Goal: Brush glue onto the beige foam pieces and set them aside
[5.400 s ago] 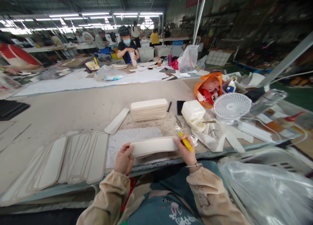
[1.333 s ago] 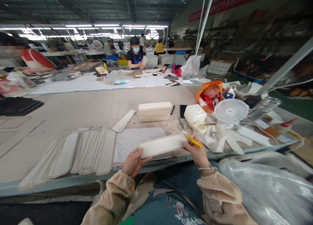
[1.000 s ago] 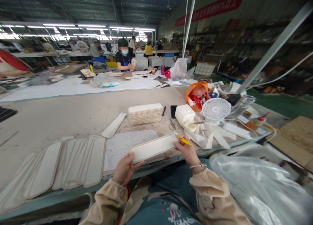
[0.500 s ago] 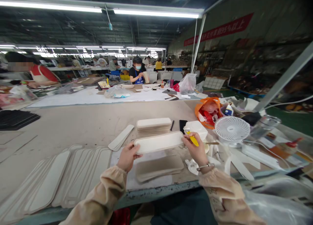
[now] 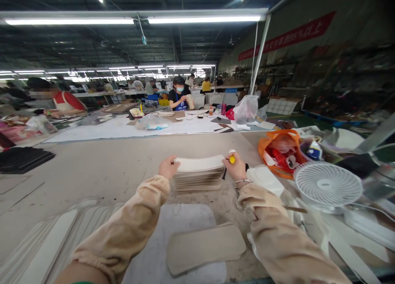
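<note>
A white panel (image 5: 200, 164), long with rounded ends, is held at both ends on top of a stack of similar panels (image 5: 198, 183). My left hand (image 5: 168, 167) pinches its left end. At the right end my right hand (image 5: 236, 167) grips the panel's corner and also keeps a small yellow-handled tool (image 5: 232, 158) in its fingers; the tool's kind is unclear. Closer to me, greyish-beige panels (image 5: 206, 248) lie on a white sheet (image 5: 193, 213). More pale panels (image 5: 58, 238) are fanned out at the left, partly behind my left sleeve.
A white fan (image 5: 327, 185), an orange bag (image 5: 279, 150) and a white foam box (image 5: 266, 179) crowd the right side. Black panels (image 5: 24, 158) are piled far left. Co-workers sit across the tables, one in a blue apron (image 5: 180, 103).
Both hands have carried the white panel forward, from above the front panels onto the stack behind. The view has shifted, and my arms are stretched further out.
</note>
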Available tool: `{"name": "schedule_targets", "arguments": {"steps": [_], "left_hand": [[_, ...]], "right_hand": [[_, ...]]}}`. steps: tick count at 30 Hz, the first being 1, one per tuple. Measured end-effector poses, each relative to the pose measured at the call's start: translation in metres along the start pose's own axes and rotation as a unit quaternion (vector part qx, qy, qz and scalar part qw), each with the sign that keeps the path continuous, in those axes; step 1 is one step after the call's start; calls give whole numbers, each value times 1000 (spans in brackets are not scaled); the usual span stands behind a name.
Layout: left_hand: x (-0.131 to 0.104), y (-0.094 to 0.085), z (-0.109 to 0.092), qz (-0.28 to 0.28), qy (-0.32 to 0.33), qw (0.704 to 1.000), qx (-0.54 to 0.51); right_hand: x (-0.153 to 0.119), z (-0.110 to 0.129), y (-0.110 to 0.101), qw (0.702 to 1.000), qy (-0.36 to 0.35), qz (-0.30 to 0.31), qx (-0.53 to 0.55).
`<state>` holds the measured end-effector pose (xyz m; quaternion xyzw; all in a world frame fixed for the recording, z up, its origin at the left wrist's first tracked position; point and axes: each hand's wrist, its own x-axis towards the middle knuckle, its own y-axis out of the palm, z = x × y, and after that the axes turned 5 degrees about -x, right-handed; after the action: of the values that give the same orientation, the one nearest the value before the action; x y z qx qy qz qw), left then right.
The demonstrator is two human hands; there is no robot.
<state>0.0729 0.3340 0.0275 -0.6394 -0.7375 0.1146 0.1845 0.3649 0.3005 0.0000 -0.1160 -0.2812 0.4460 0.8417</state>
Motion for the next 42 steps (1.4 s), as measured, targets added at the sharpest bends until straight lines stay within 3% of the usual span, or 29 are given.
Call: {"name": "schedule_targets", "arguments": {"steps": [5,10,12,15,19,22,25,29,33,38,42], "left_hand": [[2,3,12,-13,18,997,80],[-28,-8,27,-85,120,978,147],[-58,-14,37,-75,149,978,122],[-123,-23,56,15,145,988,39],[-214,-37,77,141,88,984,-64],[-251,-41,88,168,35,978,-117],[-260,-39,97,171,33,977,-120],[-257,-33,111,172,102,980,-26],[-255,-29,124,192,167,964,73],[-254,-28,133,196,210,949,132],[-253,-28,134,202,232,939,153]], "right_hand": [[-1,-16,5,997,-11,18,-80],[-42,-15,-30,997,-59,-9,-52],[-74,-12,-51,997,-73,12,-6],[-133,-13,-82,996,-57,56,50],[-210,-26,-110,995,16,61,80],[-246,-28,-116,984,83,74,142],[-264,-13,-106,963,125,113,208],[-272,18,-79,933,149,210,252],[-274,40,-47,916,149,265,262],[-274,44,-9,905,177,302,243],[-269,32,1,918,200,293,178]]}}
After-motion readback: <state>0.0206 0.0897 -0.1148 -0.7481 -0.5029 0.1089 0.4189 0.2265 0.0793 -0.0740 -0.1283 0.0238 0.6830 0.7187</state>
